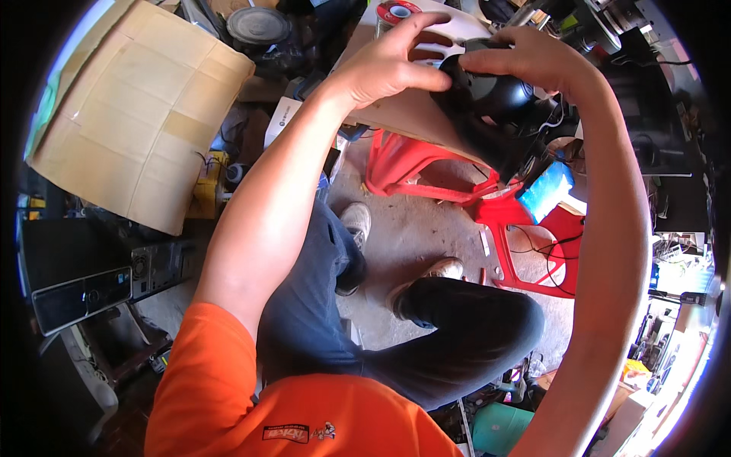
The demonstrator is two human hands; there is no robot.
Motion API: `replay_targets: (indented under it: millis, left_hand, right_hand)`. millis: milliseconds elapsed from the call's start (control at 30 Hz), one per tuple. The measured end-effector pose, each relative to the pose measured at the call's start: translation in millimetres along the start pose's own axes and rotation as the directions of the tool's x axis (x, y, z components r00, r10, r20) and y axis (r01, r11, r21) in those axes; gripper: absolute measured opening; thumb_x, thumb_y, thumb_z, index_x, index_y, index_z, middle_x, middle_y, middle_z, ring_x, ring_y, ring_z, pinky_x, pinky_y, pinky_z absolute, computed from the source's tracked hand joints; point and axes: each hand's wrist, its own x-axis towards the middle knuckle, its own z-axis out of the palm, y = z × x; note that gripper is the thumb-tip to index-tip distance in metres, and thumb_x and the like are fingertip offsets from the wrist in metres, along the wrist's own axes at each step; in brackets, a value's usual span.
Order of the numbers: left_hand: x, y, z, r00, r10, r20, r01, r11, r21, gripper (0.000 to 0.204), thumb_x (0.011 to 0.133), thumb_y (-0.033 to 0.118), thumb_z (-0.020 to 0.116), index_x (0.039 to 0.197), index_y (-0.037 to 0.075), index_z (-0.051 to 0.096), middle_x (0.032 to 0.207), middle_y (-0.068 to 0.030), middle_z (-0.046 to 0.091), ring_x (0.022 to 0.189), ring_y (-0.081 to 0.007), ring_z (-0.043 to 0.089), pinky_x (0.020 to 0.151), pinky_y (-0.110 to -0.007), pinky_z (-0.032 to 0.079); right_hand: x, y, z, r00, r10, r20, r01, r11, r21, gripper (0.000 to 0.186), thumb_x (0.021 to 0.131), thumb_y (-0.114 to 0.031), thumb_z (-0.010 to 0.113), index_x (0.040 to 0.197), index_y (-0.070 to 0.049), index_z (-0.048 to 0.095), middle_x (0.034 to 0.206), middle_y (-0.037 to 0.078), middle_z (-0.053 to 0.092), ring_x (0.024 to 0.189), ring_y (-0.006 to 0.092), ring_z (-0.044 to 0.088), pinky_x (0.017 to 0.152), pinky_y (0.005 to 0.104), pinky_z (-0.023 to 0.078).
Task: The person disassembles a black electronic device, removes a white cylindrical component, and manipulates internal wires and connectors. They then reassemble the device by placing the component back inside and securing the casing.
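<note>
Hands grip a rounded black housing (487,91) at upper centre: left hand (384,65) fingers curled around its edge, right hand (533,57) clamped on top, steadying it above the red plastic chair (426,164).

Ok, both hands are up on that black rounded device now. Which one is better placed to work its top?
Probably the right hand: its fingers curl over the top of the black device, while the left hand grips its left side, steadying it.

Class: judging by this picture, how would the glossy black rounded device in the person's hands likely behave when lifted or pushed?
The black device looks rigid, since it keeps its shape under the left hand and right hand. Its glossy surface may be slippery. Its rounded body might rock if set down.
</note>
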Motion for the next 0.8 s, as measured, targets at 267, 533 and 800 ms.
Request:
replay_targets:
  millis: [267, 533, 800]
  left_hand:
    - [-1, -6, 0, 0.954, -0.271, 0.131, 0.257, 0.960, 0.115, 0.088, 0.071, 0.001, 0.072, 0.147, -0.006, 0.028, 0.134, -0.0213, 0.052, 0.120, -0.0238, 0.056, 0.103, -0.033, 0.044]
    - [7, -2, 11, 0.966, -0.138, 0.217, 0.086, 0.968, 0.234, 0.090, 0.069, 0.005, 0.077, 0.146, -0.003, 0.032, 0.136, -0.0172, 0.052, 0.125, -0.0248, 0.052, 0.107, -0.032, 0.039]
    - [17, 11, 12, 0.985, -0.039, 0.170, 0.032, 0.998, 0.046, 0.086, 0.070, 0.016, 0.084, 0.142, 0.000, 0.041, 0.132, -0.0143, 0.053, 0.119, -0.0230, 0.054, 0.103, -0.035, 0.042]
  right_hand:
    - [-18, 6, -8, 1.000, 0.029, 0.007, -0.030, 0.979, 0.203, 0.067, 0.069, -0.050, 0.078, 0.118, -0.005, 0.066, 0.078, 0.001, 0.063, 0.058, 0.0072, 0.051, 0.046, 0.0235, 0.035]
    - [-34, 13, -17, 1.000, -0.002, 0.011, -0.002, 0.923, 0.384, 0.067, 0.070, -0.042, 0.081, 0.119, 0.000, 0.065, 0.091, 0.005, 0.067, 0.081, 0.0118, 0.060, 0.065, 0.0239, 0.043]
    - [-49, 53, -23, 0.993, -0.119, 0.015, 0.073, 0.702, 0.708, 0.088, 0.067, -0.044, 0.086, 0.135, 0.000, 0.053, 0.106, 0.006, 0.065, 0.094, 0.0138, 0.060, 0.081, 0.0254, 0.046]
